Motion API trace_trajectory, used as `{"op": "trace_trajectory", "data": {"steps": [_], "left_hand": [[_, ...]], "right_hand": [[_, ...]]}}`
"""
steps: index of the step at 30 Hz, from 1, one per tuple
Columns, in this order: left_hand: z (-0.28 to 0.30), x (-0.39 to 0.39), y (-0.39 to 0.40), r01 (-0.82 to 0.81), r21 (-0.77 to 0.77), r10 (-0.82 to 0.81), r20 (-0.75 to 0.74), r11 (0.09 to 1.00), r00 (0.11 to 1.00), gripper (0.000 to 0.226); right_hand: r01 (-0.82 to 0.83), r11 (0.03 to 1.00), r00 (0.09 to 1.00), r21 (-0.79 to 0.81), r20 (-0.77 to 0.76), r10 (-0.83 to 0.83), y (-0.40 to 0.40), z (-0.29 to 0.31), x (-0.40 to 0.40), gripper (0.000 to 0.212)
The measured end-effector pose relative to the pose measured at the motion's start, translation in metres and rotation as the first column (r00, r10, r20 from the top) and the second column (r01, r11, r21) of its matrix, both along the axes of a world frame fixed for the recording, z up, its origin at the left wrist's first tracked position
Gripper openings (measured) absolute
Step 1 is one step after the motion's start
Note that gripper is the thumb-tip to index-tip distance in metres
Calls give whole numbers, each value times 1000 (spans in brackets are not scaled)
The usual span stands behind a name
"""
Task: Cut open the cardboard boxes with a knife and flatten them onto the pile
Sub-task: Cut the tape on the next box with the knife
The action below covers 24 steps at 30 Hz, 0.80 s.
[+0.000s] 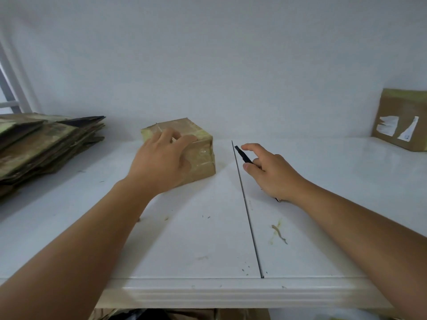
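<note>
A small taped cardboard box (201, 158) stands closed on the white table (196, 239), near the middle. My left hand (161, 160) rests on its top and near side with fingers spread over it. To the right of the box, my right hand (272, 174) holds a knife (242, 154) with a dark blade pointing up and left toward the box; the index finger is stretched out above the blade. The blade is apart from the box. A pile of flattened cardboard (44, 144) lies at the far left of the table.
Another cardboard box (402, 118) with torn white labels stands against the wall at the far right. A dark seam (247, 211) runs across the table from back to front. Small scraps and a tape shred (278, 232) lie on the table. More cardboard shows under the front edge.
</note>
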<state>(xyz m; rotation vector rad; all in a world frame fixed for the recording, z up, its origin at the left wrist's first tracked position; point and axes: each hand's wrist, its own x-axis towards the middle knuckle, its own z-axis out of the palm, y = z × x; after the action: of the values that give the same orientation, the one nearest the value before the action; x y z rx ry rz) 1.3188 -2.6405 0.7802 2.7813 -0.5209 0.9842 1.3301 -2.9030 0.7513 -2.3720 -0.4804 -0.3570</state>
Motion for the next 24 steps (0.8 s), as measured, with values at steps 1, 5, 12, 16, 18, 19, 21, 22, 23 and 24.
{"op": "trace_trajectory", "data": {"steps": [1, 5, 12, 16, 18, 19, 21, 22, 23, 24], "left_hand": [[0, 0, 0, 15, -13, -15, -8, 1000, 1000, 50], [0, 2, 1, 95, -127, -103, -65, 987, 993, 44], [2, 2, 0, -65, -319, 35, -101, 945, 994, 71], [-2, 5, 2, 26, -294, -23, 15, 955, 1000, 44], [-5, 7, 6, 62, -266, -56, 32, 962, 998, 23], [-6, 8, 8, 66, -247, -61, 27, 967, 998, 29], [-6, 8, 11, 27, -195, -22, 27, 980, 999, 49], [-6, 9, 12, -32, -178, 37, 29, 983, 999, 53], [-5, 10, 12, -105, -167, 109, 16, 980, 994, 51], [-5, 11, 13, -176, -163, 179, 4, 971, 984, 46]], "right_hand": [[-1, 1000, 1000, 2, -5, 1, 0, 0, -1, 32], [0, 1000, 1000, 5, 9, 0, 0, 2, -1, 32], [32, 992, 987, 119, 150, -50, 1, 6, -1, 31], [65, 984, 970, 165, 223, -101, -1, 8, -3, 31], [72, 984, 970, 161, 219, -107, -1, 8, -3, 31], [72, 985, 972, 155, 211, -105, -1, 8, -3, 32], [67, 987, 977, 146, 193, -95, 0, 8, -3, 32], [61, 988, 979, 141, 184, -87, 0, 8, -3, 32], [53, 989, 982, 135, 175, -77, 0, 8, -3, 32], [42, 991, 984, 131, 166, -63, 0, 7, -4, 32]]}}
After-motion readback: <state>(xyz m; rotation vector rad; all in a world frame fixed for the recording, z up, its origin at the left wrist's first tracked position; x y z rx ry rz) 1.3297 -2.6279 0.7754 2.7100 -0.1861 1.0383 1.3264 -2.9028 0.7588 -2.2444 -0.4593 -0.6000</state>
